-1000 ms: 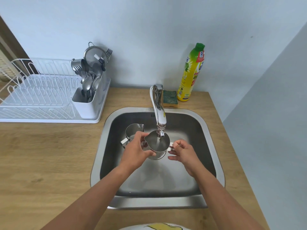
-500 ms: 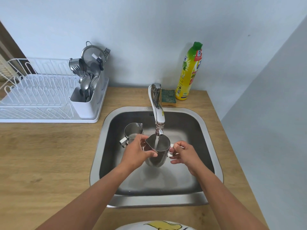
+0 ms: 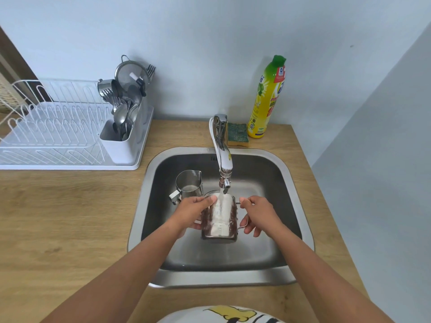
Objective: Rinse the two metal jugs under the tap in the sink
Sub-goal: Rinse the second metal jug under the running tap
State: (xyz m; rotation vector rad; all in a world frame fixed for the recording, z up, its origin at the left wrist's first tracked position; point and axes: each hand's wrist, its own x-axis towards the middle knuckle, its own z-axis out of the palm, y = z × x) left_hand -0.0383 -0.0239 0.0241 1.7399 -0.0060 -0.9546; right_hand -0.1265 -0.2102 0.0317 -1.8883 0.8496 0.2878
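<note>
Under tap (image 3: 222, 157): left hand (image 3: 192, 212) wrapped round jug (image 3: 219, 220) body, right hand (image 3: 256, 214) pinching its handle, jug tipped, water running down its side.

One shiny metal jug (image 3: 219, 220) tipped under the running tap (image 3: 222, 157), the second jug (image 3: 188, 185) upright in the sink (image 3: 289, 183)

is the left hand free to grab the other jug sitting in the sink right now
Probably not yet. The left hand is wrapped around the jug under the tap, which the right hand holds by the handle. The other jug stands just behind it, nothing between, once it lets go.
</note>
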